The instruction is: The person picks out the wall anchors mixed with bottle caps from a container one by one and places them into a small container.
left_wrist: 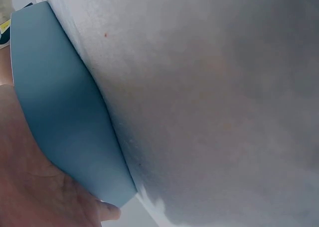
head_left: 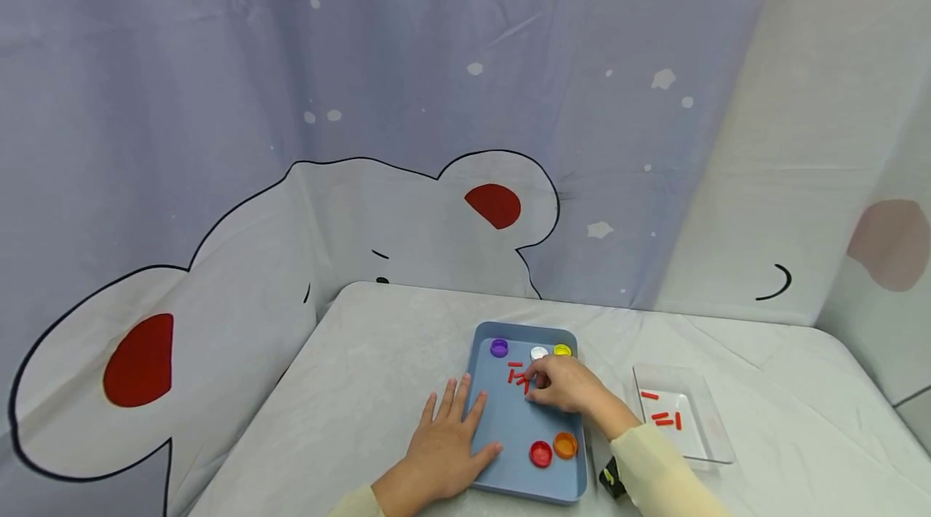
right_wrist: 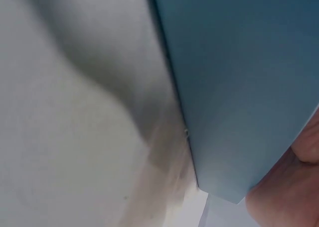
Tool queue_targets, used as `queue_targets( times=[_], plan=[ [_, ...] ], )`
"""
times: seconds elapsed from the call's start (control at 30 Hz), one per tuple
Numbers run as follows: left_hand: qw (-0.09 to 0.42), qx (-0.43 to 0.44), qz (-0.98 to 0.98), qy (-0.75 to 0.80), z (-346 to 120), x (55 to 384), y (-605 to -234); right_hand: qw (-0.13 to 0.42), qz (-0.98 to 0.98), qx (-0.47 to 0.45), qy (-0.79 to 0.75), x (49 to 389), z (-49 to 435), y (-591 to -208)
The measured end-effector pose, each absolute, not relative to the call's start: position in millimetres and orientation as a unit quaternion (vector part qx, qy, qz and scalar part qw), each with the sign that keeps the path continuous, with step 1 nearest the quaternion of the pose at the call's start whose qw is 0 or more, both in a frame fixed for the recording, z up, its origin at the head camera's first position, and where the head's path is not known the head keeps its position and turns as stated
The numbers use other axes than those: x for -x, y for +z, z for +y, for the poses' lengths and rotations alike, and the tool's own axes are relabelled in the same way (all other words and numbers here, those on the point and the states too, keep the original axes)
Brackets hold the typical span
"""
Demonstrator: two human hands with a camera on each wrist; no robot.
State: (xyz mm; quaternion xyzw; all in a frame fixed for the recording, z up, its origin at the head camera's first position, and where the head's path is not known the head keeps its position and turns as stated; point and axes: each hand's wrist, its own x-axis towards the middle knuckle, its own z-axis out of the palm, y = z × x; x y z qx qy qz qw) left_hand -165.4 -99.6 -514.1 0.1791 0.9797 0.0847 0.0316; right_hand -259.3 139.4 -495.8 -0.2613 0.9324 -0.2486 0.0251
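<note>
A blue-grey tray lies on the white-covered table. My left hand rests with spread, straight fingers over its left rim. In the left wrist view the palm lies against the tray's outer side wall. Over the tray's middle, my right hand has its thumb and forefinger at a small red stick, seemingly pinching it. Several more red sticks are laid out just left of those fingertips. The right wrist view shows the tray's other side wall and part of the hand, with the fingertips hidden.
Purple, white and yellow round pieces sit at the tray's far end, red and orange ones near the front. To the right stands a clear box holding several red sticks. A dark object lies by the right sleeve.
</note>
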Motion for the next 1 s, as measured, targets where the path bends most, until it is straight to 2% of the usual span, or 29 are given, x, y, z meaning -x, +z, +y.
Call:
queue_targets(
  times=[1.0],
  plan=[
    [0.008, -0.184, 0.98, 0.075, -99.6, 165.5, -517.8, 0.029, 0.947, 0.231, -0.22, 261.6, 133.1, -497.9]
  ],
)
